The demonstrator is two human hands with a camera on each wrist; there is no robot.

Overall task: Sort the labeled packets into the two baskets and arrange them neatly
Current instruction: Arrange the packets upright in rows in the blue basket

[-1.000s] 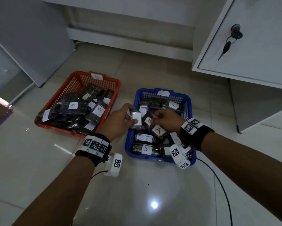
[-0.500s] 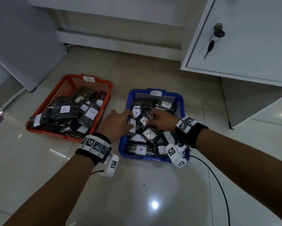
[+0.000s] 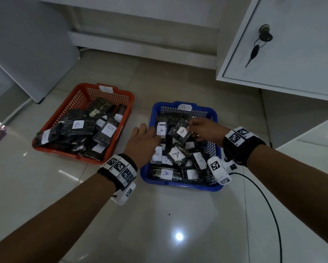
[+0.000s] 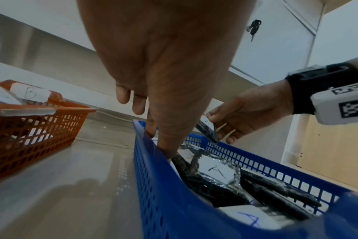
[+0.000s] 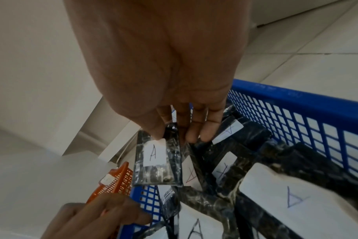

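A blue basket (image 3: 180, 184) tagged A holds several dark packets with white A labels. To its left, a red basket (image 3: 83, 158) holds packets marked B. My left hand (image 3: 142, 141) reaches over the blue basket's left wall. Its thumb and forefinger pinch an upright A packet (image 3: 161, 130) there, and thumb (image 4: 168, 145) points down inside the wall. My right hand (image 3: 203, 130) pinches another A packet (image 3: 180, 132) by its top edge and holds it above the pile. This lifted packet (image 5: 155, 160) hangs from the thumb and fingertips. Its lower end is just above the basket.
A white cabinet (image 3: 292, 44) with a key (image 3: 252, 54) in its lock stands at the right, close behind the blue basket. A black cable (image 3: 264, 196) trails over the glossy tile floor (image 3: 169, 224). A grey panel (image 3: 26, 44) leans at the left.
My left hand has brought its packet down to the blue basket's left wall. My right hand has lifted an A packet out of the pile and moved it back.
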